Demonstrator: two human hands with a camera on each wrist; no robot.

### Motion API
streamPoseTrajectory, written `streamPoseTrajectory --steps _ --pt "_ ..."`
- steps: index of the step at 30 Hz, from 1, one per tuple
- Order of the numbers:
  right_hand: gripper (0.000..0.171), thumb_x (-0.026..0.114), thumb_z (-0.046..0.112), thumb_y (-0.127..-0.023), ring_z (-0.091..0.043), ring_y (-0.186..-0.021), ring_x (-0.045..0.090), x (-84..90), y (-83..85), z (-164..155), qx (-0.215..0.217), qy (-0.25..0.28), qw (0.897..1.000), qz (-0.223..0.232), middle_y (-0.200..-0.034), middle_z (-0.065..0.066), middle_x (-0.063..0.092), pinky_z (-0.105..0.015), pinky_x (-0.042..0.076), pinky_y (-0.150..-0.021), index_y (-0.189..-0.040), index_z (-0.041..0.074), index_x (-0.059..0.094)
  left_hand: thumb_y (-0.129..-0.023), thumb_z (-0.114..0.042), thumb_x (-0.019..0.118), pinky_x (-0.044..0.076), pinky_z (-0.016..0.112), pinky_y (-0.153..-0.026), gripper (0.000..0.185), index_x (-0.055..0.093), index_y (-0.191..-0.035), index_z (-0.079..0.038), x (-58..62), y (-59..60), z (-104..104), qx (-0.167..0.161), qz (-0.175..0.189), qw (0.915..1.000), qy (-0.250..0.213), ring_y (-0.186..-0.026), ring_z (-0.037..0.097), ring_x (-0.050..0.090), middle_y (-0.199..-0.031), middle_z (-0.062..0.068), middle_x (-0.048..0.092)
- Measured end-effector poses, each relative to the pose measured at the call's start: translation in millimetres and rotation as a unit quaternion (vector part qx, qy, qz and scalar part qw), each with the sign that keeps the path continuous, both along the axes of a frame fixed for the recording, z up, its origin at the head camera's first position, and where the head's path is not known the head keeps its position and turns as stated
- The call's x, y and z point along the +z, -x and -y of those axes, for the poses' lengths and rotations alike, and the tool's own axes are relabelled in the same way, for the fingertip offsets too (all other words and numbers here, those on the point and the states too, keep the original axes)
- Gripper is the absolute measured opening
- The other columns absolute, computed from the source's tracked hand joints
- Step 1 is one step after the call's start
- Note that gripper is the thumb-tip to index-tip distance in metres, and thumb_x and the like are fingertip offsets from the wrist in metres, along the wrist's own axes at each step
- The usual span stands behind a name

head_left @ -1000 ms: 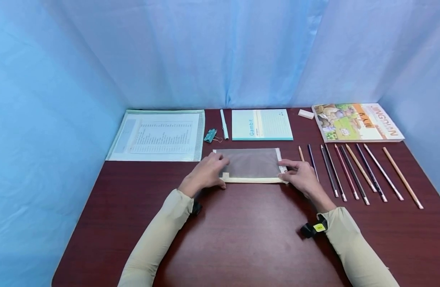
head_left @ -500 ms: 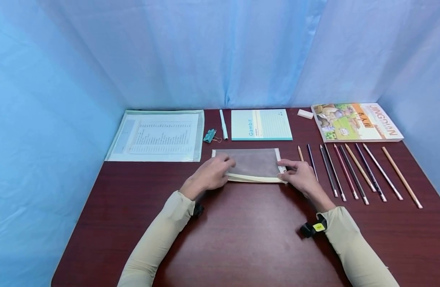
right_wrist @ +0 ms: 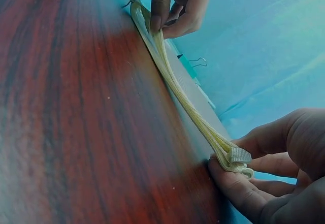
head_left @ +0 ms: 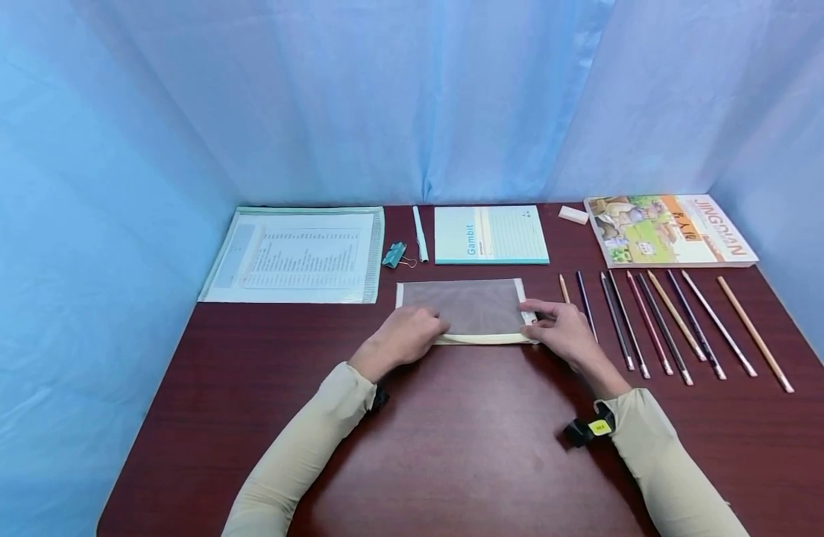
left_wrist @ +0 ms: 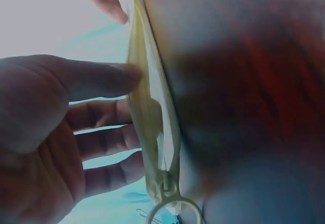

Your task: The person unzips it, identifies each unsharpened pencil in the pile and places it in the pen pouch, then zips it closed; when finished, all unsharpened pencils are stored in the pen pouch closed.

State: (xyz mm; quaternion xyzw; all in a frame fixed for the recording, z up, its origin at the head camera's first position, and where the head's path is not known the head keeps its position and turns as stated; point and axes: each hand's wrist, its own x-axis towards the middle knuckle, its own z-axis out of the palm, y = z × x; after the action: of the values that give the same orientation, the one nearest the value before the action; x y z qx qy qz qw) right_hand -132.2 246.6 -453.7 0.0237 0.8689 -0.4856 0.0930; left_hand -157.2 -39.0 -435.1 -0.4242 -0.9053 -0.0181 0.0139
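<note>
Your left hand (head_left: 403,337) has slid rightwards along the near edge of the mesh pouch (head_left: 467,307) over the last second, and its fingers (left_wrist: 104,76) now pinch at the zip line with the ring-shaped zipper pull (left_wrist: 172,209) just behind them. Judging by that travel, the zip is partly run and the mouth of the pouch is beginning to gape, so the opening stroke looks underway rather than finished. Your right hand (head_left: 564,328) has not shifted: its fingers (right_wrist: 238,188) clamp the ribbed fabric tab (right_wrist: 238,155) at the pouch's right end, anchoring it.

The pouch lies flat near the middle of the bench (head_left: 452,447), a little towards the far edge. It is a soft rectangle of grey see-through mesh bound in cream fabric, with a cream woven zip tape (right_wrist: 188,104); it is limp and will buckle if unsupported.

Towards the right edge lies a row of slim wooden pencils (head_left: 660,321). Along the far edge sit a glossy picture book (head_left: 670,229), a pale notebook (head_left: 490,233), a white pen (head_left: 420,233), a teal binder clip (head_left: 393,254) and a clear document sleeve (head_left: 297,253). The bench top is smooth dark red woodgrain.
</note>
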Motion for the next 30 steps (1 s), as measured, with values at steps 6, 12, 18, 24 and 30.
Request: streamPoseTrajectory --steps 6,12,18,24,30 --pt "0.045 0.069 0.006 -0.088 -0.02 -0.096 0.074 2.4 0.2 -2 0.015 -0.033 0.999 -0.012 -0.132 -0.028 0.063 -0.01 0.053 -0.066 -0.132 -0.001 0.062 -0.1 -0.017 0.058 0.058 0.034 -0.059 0.022 0.067 -0.079 -0.016 1.8 -0.4 -1 -0.019 -0.016 0.9994 -0.024 -0.067 0.021 0.067 -0.076 0.002 0.066" --pt "0.046 0.066 0.008 -0.093 -0.005 -0.087 0.071 7.0 -1.5 -6 0.037 0.007 0.999 0.01 -0.13 -0.033 0.061 -0.018 0.061 -0.065 -0.136 -0.005 0.057 -0.099 -0.012 0.057 0.058 0.031 -0.062 0.019 0.071 -0.087 -0.016 8.1 -2.8 -5 -0.032 0.048 0.9972 -0.048 -0.07 0.018 0.068 -0.079 0.001 0.068" --pt "0.049 0.065 0.012 -0.095 -0.003 -0.082 0.073 20.7 -7.3 -15 0.052 0.001 0.999 0.006 -0.129 -0.034 0.061 -0.029 0.067 -0.069 -0.139 -0.005 0.052 -0.096 -0.008 0.061 0.052 0.023 -0.061 0.017 0.074 -0.085 -0.013 12.8 -3.8 -5 -0.023 0.103 0.9913 -0.079 -0.066 0.011 0.059 -0.076 0.001 0.068" --pt "0.045 0.068 0.017 -0.094 0.01 -0.08 0.066 43.1 -17.0 -41 0.044 -0.094 0.993 -0.052 -0.127 -0.032 0.063 -0.023 0.064 -0.065 -0.134 -0.003 0.058 -0.095 -0.006 0.061 0.045 0.02 -0.058 0.02 0.071 -0.078 -0.01 15.8 -5.5 -4 -0.01 0.124 0.9869 -0.103 -0.062 0.008 0.05 -0.07 0.002 0.068" --pt "0.042 0.068 0.023 -0.094 0.024 -0.077 0.05 53.5 -23.5 -84 0.009 -0.16 0.983 -0.089 -0.121 -0.031 0.067 -0.011 0.053 -0.06 -0.128 -0.001 0.062 -0.094 -0.005 0.062 0.042 0.019 -0.055 0.021 0.069 -0.075 -0.009 17.1 -12.0 -4 0.023 0.117 0.9845 -0.129 -0.058 0.008 0.048 -0.066 0.003 0.066"
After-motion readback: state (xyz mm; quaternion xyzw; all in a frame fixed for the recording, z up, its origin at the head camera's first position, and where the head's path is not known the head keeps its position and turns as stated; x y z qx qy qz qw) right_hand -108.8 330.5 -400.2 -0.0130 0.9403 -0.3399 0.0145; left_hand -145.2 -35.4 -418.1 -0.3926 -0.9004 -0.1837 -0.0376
